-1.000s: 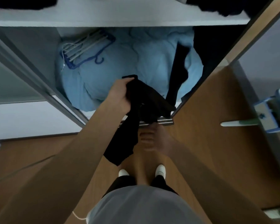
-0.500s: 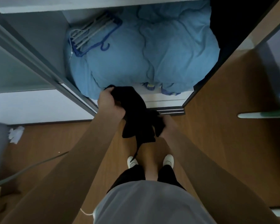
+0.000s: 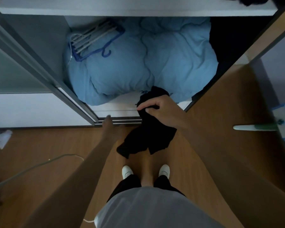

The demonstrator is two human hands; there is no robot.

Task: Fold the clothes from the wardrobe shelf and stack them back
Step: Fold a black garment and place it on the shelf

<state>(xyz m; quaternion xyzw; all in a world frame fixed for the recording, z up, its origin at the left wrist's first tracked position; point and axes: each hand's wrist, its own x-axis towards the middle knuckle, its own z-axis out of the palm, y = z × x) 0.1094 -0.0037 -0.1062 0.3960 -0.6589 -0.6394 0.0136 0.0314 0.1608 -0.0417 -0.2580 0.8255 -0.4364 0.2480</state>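
Note:
A black garment (image 3: 148,139) hangs bunched over the wooden floor in front of the open wardrobe, above my feet. My right hand (image 3: 161,109) grips its top, fingers curled round the cloth. My left hand (image 3: 109,127) is blurred, to the left of the garment at the wardrobe's floor rail, fingers stretched forward and holding nothing. The white wardrobe shelf (image 3: 122,7) runs across the top of the view, with dark clothes (image 3: 253,1) on its right end.
Below the shelf a light blue duvet (image 3: 138,66) fills the wardrobe, with blue and white hangers (image 3: 92,40) on it. A grey sliding door (image 3: 31,55) stands at left. A mop head (image 3: 283,119), a floor cable (image 3: 39,163) and crumpled paper (image 3: 2,139) lie around.
My left hand has let go of the black garment and dropped to the left. My right hand has taken its top, and the garment has shifted right.

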